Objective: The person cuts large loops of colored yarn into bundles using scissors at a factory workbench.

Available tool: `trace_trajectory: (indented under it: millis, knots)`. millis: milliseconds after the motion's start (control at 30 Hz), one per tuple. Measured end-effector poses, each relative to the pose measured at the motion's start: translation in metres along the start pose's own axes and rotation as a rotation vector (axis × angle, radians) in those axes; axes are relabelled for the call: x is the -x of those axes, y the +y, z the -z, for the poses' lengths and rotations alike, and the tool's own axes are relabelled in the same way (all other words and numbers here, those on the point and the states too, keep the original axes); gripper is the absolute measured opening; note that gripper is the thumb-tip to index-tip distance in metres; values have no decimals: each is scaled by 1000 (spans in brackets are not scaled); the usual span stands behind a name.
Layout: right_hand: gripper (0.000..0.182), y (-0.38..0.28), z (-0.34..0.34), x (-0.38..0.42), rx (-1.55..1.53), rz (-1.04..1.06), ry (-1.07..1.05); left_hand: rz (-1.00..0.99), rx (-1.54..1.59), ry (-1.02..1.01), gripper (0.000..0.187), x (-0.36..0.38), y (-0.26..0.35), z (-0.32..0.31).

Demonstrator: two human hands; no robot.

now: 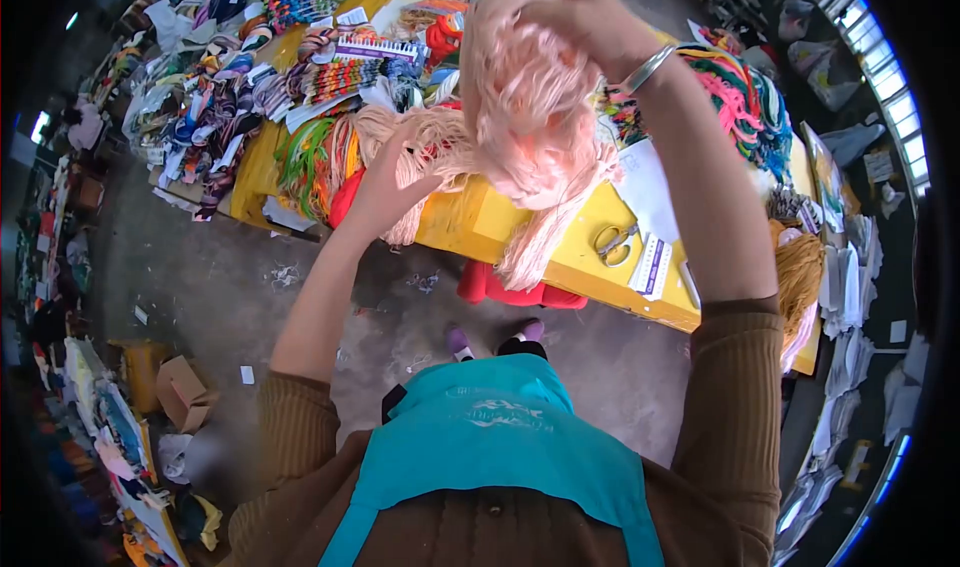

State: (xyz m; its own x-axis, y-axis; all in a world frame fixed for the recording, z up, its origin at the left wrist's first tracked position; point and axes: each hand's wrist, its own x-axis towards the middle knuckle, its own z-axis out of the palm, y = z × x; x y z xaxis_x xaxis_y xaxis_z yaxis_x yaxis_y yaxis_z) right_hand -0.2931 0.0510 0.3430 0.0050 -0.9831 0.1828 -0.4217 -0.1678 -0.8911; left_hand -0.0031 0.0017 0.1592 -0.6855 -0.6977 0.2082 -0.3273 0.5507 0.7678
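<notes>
Right hand (585, 12) raised high, fist closed on top of pink yarn hank (530, 117); hank hangs over near edge of yellow table (480, 222). Left hand (385, 182) lower, fingers closed on pale strands trailing from hank, at table's near edge. Judgement: keep top grip firm, draw strands down slow and even, spread loops instead of yanking, else tangles tighten. Scissors (612, 244) lie flat near right near edge, beside white card (650, 265). Mixed coloured skeins (330, 72) crowd far side; keep hank clear of them.
</notes>
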Motion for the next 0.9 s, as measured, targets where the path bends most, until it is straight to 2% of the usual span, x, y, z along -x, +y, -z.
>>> trace_trajectory:
  millis: [33,67,100,200,233,300,333,400,433,467,500,533,600,633,700,767,800,900]
  knots:
    - [32,-10,14,-7,-2,29,-36,-57,33,39,82,-9,5,0]
    - [40,-71,5,7,74,-44,85,-70,38,47,82,-17,10,-1]
    - [29,-86,11,8,2,29,90,-87,62,62,88,-24,13,-3]
    - [31,-126,34,15,-156,36,27,-149,165,40,99,-41,34,-6]
    - [28,-134,40,15,-237,89,-29,-183,174,33,100,-46,39,-8]
    - [26,-150,54,21,-270,140,-4,-228,228,-6,105,-51,47,-12]
    - [23,-156,62,23,-253,108,75,-238,262,-27,107,-52,52,-13]
    - [22,-163,82,26,-203,92,100,-241,201,-10,112,-52,50,-17]
    - [21,-168,81,30,-264,108,74,-285,249,-32,114,-51,46,-19]
    - [21,-169,86,32,-279,121,136,-327,295,-52,117,-51,41,-20]
    - [21,-168,94,34,-296,134,196,-256,411,-38,105,-44,43,-21]
    - [21,-167,102,35,-300,139,189,-253,405,-31,105,-37,43,-18]
    - [23,-166,111,39,-391,199,122,-78,421,-175,74,-25,30,-10]
    - [26,-161,114,42,-456,215,158,-73,417,-166,74,-20,18,-8]
    - [28,-156,118,57,-545,124,263,154,603,-286,43,-10,-6,-6]
    - [28,-139,135,65,-547,157,225,138,840,-136,33,5,12,11]
    - [27,-130,142,70,-573,168,233,198,1007,-72,31,7,20,16]
    - [26,-115,159,78,-660,219,181,181,1094,-4,34,4,46,27]
